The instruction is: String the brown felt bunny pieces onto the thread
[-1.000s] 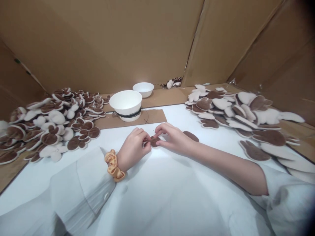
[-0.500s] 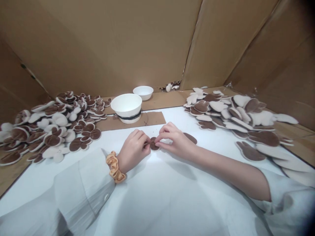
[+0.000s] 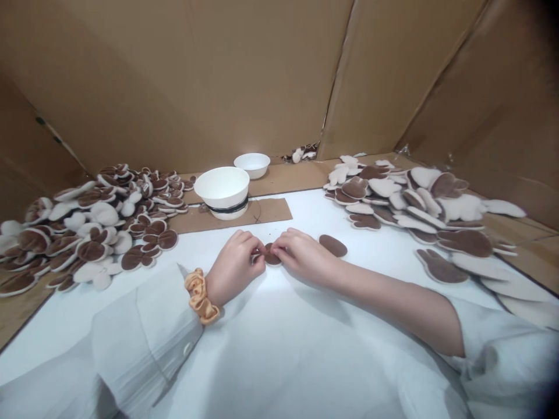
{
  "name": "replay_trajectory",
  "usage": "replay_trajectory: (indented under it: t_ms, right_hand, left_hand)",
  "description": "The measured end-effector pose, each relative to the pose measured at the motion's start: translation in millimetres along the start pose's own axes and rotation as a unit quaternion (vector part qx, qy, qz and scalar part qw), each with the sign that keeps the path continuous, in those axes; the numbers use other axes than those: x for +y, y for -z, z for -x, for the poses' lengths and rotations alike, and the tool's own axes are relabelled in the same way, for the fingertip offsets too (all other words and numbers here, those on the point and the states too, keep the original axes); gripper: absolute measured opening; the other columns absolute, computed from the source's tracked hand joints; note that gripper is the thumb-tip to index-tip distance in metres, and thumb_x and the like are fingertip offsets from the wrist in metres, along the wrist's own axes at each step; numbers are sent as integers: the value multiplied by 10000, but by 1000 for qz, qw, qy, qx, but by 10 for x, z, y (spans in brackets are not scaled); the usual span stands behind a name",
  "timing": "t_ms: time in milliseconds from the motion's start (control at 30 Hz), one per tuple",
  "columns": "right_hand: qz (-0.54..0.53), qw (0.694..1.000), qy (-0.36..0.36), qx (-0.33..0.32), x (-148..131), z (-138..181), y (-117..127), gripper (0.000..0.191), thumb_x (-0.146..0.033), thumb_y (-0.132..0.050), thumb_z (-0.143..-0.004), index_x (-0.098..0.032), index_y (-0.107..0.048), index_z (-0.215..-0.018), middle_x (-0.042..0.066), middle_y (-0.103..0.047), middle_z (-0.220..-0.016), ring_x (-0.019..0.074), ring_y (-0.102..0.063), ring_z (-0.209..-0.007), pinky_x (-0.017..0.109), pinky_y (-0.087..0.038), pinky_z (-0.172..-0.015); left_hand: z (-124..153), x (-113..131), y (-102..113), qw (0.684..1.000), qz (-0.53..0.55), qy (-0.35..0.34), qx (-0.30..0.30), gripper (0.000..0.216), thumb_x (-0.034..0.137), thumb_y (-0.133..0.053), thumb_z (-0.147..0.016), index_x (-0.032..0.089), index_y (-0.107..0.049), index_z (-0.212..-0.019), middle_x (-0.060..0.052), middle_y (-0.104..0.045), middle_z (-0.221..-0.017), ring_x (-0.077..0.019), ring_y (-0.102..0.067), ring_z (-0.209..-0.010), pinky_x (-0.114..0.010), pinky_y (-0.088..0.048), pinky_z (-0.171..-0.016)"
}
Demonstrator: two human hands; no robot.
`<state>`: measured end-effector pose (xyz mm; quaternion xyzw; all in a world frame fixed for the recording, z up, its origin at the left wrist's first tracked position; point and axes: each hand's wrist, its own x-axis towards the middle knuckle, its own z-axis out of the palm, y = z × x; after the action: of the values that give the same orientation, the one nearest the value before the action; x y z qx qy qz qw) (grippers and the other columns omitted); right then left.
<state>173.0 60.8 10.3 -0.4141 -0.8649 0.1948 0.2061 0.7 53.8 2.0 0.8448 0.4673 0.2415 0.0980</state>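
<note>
Fabric of a dark brown, velvety look covers the small rounded plush piece (image 3: 273, 257) that sits between the two hands in the head view, at the middle of the worktop, with a thin pale rim along its near edge; the fingers hide much of its outline. The left hand (image 3: 236, 266) pinches its left side between thumb and curled fingers, and the right hand (image 3: 305, 256) pinches its right side, thumb and fingertips drawn together. A yellow-orange satiny scrunchie (image 3: 201, 297) circles the left wrist. Just beyond the right hand lies a flat brown oval piece (image 3: 333, 245).

The white, smooth worktop (image 3: 384, 262) carries a heap of small brown-and-cream plush shapes (image 3: 94, 250) on the left and a looser pile of larger brown-and-cream plush pieces (image 3: 406, 201) on the right, some of them rabbit-headed. Beyond the hands, a deep white bowl with a black band (image 3: 222, 189) stands on a brown cardboard strip (image 3: 277, 210), with a dark thread (image 3: 257, 216) near it. A smaller white bowl (image 3: 252, 165) stands behind. Tall brown cardboard walls (image 3: 183, 81) enclose the back and sides, and more small brown and white pieces (image 3: 304, 153) show through a gap at the foot of the back wall.
</note>
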Motion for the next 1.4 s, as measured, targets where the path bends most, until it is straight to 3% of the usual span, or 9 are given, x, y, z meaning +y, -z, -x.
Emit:
replay_trajectory:
  t_ms: [233,367,567,700,833,933,1100,1400]
  right_hand:
    - [20,1000,-13,13,37,54,-19,228,-123,-382,-828,-159,-582,-725,49,-572,-732,154,-507,-758,268,-371,-666]
    - [34,999,-33,22,-4,70,-35,172,-227,-479,-811,-167,-545,-664,30,-544,-692,139,-496,-674,250,-348,-586]
    - [24,999,-46,17,-27,62,2,139,-250,-566,-758,-169,-519,-655,18,-528,-713,138,-497,-688,249,-360,-595]
    - [15,1000,-1,16,31,46,17,125,-236,-589,-743,-165,-513,-674,29,-531,-770,154,-507,-772,263,-397,-660]
    - [-6,995,99,11,148,16,10,99,-237,-577,-764,-161,-541,-713,57,-563,-920,162,-493,-884,285,-419,-759]
    - [-22,987,156,3,234,-20,16,101,-258,-576,-774,-166,-575,-731,54,-598,-887,164,-486,-893,289,-428,-783]
    - [-1,986,166,3,279,-47,43,153,-232,-510,-822,-157,-609,-733,65,-613,-785,165,-500,-824,299,-443,-751]
    - [1,978,208,16,251,-27,-17,201,-146,-401,-856,-142,-586,-779,82,-592,-820,158,-496,-821,286,-445,-728]
  left_hand:
    - [-2,2,-4,1000,1,0,-2,99,99,-496,-699,166,-559,-734,-30,-532,-741,-184,-467,-791,-313,-415,-719]
    - [-3,6,33,1000,-1,-15,-7,107,110,-501,-722,173,-585,-739,-33,-543,-752,-183,-471,-793,-310,-414,-727]
    - [-46,-4,139,997,-17,-41,-57,87,187,-524,-767,181,-608,-745,-26,-571,-761,-189,-488,-815,-344,-387,-772]
    - [-89,4,148,996,-26,-41,-73,65,195,-541,-749,177,-600,-729,-23,-568,-737,-189,-489,-785,-333,-386,-743]
    - [-99,6,128,997,-9,-32,-69,57,173,-532,-730,173,-585,-709,-17,-561,-717,-180,-492,-770,-310,-395,-720]
    - [-89,-9,121,997,6,-36,-65,46,159,-535,-714,172,-579,-708,-14,-560,-708,-171,-492,-753,-300,-400,-717]
    - [-68,-41,101,997,17,-38,-59,36,168,-538,-716,168,-573,-720,-19,-562,-723,-172,-494,-767,-303,-397,-729]
    - [-76,-44,68,998,16,-34,-51,25,170,-532,-721,163,-549,-705,-17,-554,-719,-172,-482,-767,-308,-382,-739]
